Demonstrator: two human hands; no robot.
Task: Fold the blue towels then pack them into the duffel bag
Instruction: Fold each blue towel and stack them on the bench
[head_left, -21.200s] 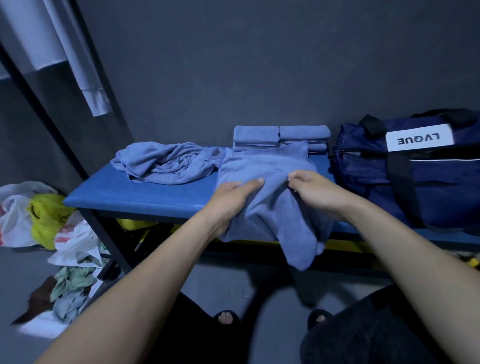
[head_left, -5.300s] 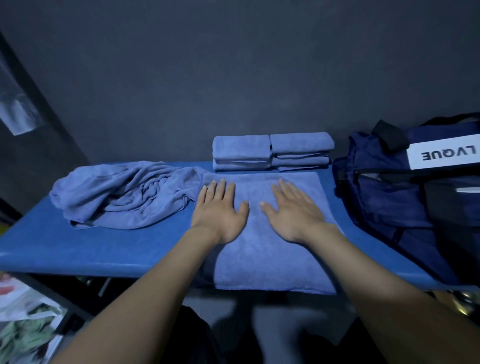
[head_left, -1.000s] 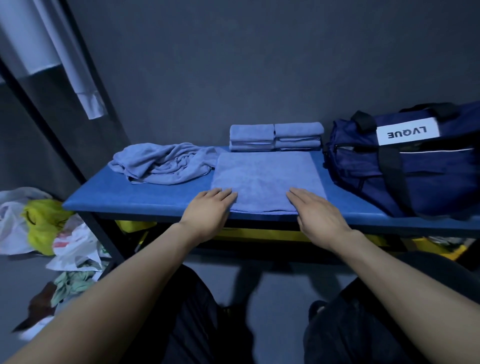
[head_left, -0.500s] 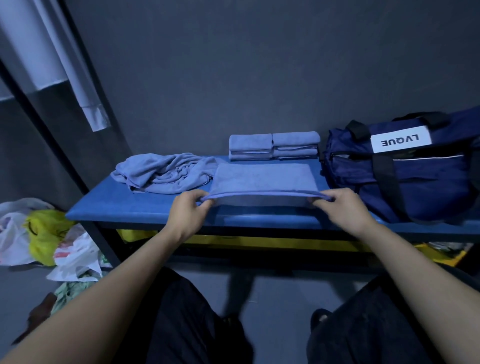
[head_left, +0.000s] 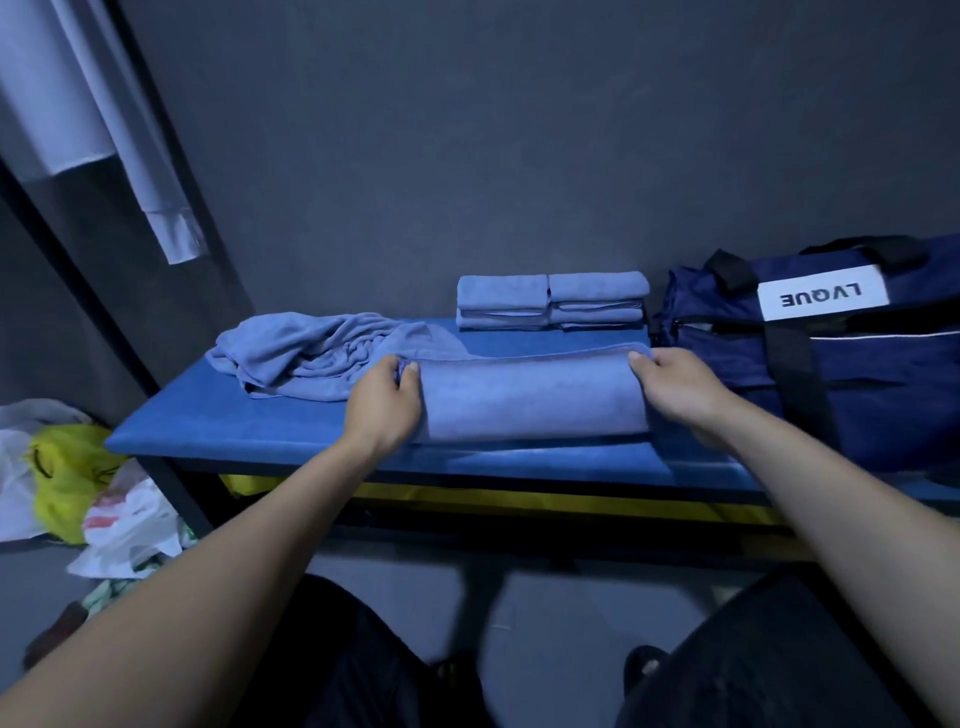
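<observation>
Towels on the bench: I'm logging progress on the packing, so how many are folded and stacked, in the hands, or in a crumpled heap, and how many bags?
Folded stacks: 2, side by side; towels per stack unclear
Towel gripped by left hand and right hand: 1
Crumpled heap: 1; its towel count is unclear
Duffel bag: 1
Total: 5

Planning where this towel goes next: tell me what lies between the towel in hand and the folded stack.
In the head view, only bare blue tabletop separates the held towel from the folded stack.
</observation>
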